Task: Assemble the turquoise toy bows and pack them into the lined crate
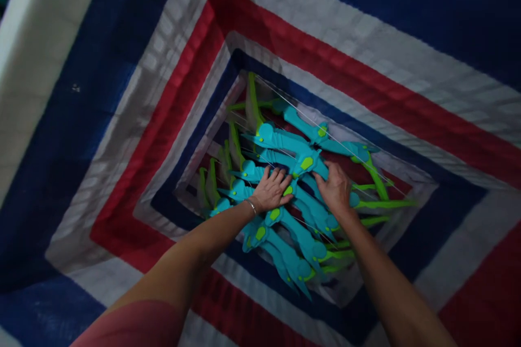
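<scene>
Several teal and lime-green toy bows (285,141) with white strings lie stacked side by side at the bottom of a deep striped bag. My left hand (272,190) rests on the middle of the pile, its fingers spread over the teal parts and a bracelet at its wrist. To its right, my right hand (334,187) has its thumb and fingers around the teal grip of one bow; part of that grip is hidden behind the fingers. Lime-green limb tips (214,181) stick up along the left of the pile.
High walls of the red, white and blue bag (171,97) surround the pile on all sides, with a pale rim (44,54) at the upper left. Shadow patterns fall across the cloth. Bow strings run across the pile.
</scene>
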Demonstrator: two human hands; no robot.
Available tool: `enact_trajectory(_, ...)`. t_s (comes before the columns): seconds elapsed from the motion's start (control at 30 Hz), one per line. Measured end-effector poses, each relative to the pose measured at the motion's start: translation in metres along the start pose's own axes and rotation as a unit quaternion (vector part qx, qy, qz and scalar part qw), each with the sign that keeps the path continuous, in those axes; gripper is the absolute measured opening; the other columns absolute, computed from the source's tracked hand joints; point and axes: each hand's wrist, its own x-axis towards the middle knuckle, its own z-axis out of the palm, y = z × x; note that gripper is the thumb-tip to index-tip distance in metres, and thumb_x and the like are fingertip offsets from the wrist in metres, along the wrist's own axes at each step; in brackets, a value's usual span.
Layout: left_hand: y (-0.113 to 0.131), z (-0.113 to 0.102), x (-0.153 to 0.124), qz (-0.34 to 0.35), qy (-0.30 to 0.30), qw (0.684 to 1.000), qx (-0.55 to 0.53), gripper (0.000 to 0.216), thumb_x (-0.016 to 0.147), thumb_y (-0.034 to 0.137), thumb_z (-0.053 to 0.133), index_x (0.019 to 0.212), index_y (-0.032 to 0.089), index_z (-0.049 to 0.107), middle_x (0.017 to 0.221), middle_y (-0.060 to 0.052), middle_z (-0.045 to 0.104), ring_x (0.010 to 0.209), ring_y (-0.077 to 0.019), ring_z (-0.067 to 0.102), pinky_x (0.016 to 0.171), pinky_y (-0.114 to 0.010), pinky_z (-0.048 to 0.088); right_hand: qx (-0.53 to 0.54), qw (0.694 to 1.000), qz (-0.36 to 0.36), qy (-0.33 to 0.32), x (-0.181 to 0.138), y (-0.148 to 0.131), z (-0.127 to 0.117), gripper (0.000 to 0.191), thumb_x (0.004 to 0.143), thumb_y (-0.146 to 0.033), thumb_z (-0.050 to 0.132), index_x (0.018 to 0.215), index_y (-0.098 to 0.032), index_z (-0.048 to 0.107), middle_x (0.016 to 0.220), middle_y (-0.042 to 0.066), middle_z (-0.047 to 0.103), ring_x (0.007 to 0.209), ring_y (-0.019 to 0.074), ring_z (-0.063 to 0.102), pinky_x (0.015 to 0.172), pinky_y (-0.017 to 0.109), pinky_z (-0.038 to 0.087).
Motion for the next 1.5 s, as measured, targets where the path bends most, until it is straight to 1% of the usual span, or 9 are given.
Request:
enact_trajectory(0.2,0.002,-0.001,-0.001,0.004,0.014,1.000,0.003,0.068,0.103,0.060,0.041,0.146,0.011,0.056,0.147,-0.023,0.055,0.140,-0.0404,0.047,0.121,-0.064,0.028,-0.005,0.999,0.020,-0.038,-0.011,-0.025,0.001,0.038,0.096,-0.039,0.058,0.124,-0.013,0.060,0.113,0.019,0.070,0.105,0.0334,0.065,0.089,0.043,0.052)
enact_trajectory(0.37,0.003,0.004,-0.005,0.001,0.040,0.999,-0.009,0.067,0.102,0.061,0.043,0.139,0.008,0.060,0.149,-0.024,0.054,0.144,-0.0404,0.044,0.125,-0.064,0.024,-0.037,0.996,0.017,-0.080,-0.014,-0.029,0.005,0.034,0.098,-0.034,0.054,0.123,-0.012,0.059,0.114,0.020,0.069,0.108,0.0335,0.064,0.092,0.043,0.052)
enact_trajectory(0.47,0.002,0.009,-0.005,-0.001,0.052,0.998,-0.028,0.072,0.101,0.063,0.044,0.142,0.006,0.057,0.147,-0.025,0.056,0.143,-0.0395,0.046,0.125,-0.062,0.027,-0.085,0.990,0.020,-0.107,-0.009,-0.031,0.010,0.033,0.098,-0.029,0.053,0.124,-0.010,0.057,0.115,0.022,0.068,0.110,0.0343,0.063,0.093,0.044,0.050)
enact_trajectory(0.67,-0.002,0.014,-0.007,-0.002,0.095,0.993,-0.073,0.070,0.098,0.065,0.050,0.134,0.006,0.058,0.137,-0.025,0.059,0.134,-0.0392,0.054,0.122,-0.063,0.033,-0.201,0.965,0.008,-0.165,-0.003,-0.040,0.014,0.024,0.099,-0.019,0.052,0.119,-0.008,0.055,0.112,0.022,0.067,0.109,0.0328,0.063,0.092,0.040,0.049)
enact_trajectory(0.83,-0.005,0.015,-0.012,0.014,0.127,0.986,-0.102,0.054,0.098,0.058,0.053,0.121,0.010,0.061,0.133,-0.024,0.060,0.133,-0.0392,0.054,0.120,-0.067,0.034,-0.242,0.953,-0.036,-0.179,-0.015,-0.041,0.019,0.024,0.100,-0.022,0.055,0.120,-0.009,0.052,0.110,0.021,0.066,0.105,0.0317,0.063,0.086,0.038,0.049)
enact_trajectory(1.0,-0.005,0.012,-0.013,0.008,0.115,0.986,-0.123,0.050,0.098,0.055,0.054,0.122,0.012,0.060,0.134,-0.023,0.059,0.134,-0.0390,0.053,0.120,-0.068,0.035,-0.256,0.944,-0.038,-0.205,-0.013,-0.038,0.019,0.019,0.099,-0.027,0.061,0.110,-0.015,0.051,0.106,0.017,0.066,0.097,0.0290,0.064,0.080,0.035,0.048)
enact_trajectory(1.23,-0.004,0.009,-0.010,0.000,0.106,0.985,-0.135,0.056,0.099,0.059,0.052,0.125,0.011,0.059,0.139,-0.024,0.058,0.138,-0.0387,0.051,0.123,-0.067,0.032,-0.262,0.935,-0.043,-0.236,-0.004,-0.035,0.011,0.050,0.096,-0.039,0.069,0.126,-0.007,0.045,0.114,0.022,0.063,0.101,0.0312,0.066,0.079,0.035,0.048)
enact_trajectory(1.37,-0.005,0.005,-0.010,0.005,0.106,0.985,-0.137,0.055,0.099,0.057,0.051,0.125,0.009,0.059,0.136,-0.024,0.060,0.134,-0.0384,0.054,0.121,-0.065,0.034,-0.262,0.929,-0.021,-0.261,-0.001,-0.039,0.009,0.045,0.096,-0.037,0.069,0.124,-0.010,0.046,0.115,0.021,0.063,0.095,0.0281,0.069,0.074,0.033,0.048)
enact_trajectory(1.5,-0.005,0.004,-0.010,0.008,0.119,0.985,-0.127,0.055,0.099,0.054,0.052,0.125,0.007,0.059,0.133,-0.024,0.061,0.133,-0.0385,0.054,0.122,-0.063,0.034,-0.266,0.930,-0.011,-0.253,0.000,-0.040,0.009,0.043,0.097,-0.034,0.067,0.126,-0.011,0.046,0.118,0.021,0.063,0.093,0.0268,0.070,0.073,0.032,0.048)
